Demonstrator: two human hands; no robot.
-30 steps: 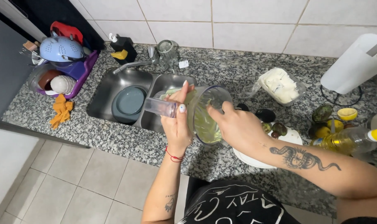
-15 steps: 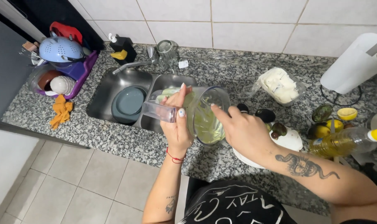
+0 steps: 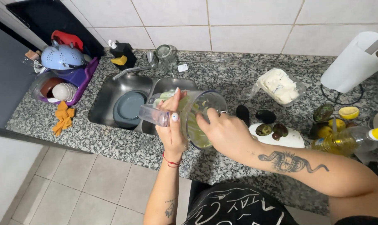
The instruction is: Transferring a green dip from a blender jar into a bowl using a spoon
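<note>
My left hand (image 3: 171, 133) grips the handle side of a clear plastic blender jug (image 3: 197, 118), tilted on its side above the granite counter (image 3: 126, 146) next to the sink. Pale green mash coats the jug's inside. My right hand (image 3: 226, 132) is at the jug's open mouth, fingers reaching in at the rim; whether it holds a utensil is hidden. A white cutting board (image 3: 295, 139) with avocado halves (image 3: 272, 130) and dark peels lies just right of my right hand.
The steel sink (image 3: 114, 93) holds a grey plate (image 3: 130, 108). A purple rack with a blue colander (image 3: 60, 56) stands at the left, an orange cloth (image 3: 64, 117) below it. A tub of white cream (image 3: 280, 86), a paper towel roll (image 3: 355, 62), an oil bottle (image 3: 349, 141) and lemons stand at the right.
My right hand has shifted a little left along the jug's mouth. The jug stays tilted in my left hand.
</note>
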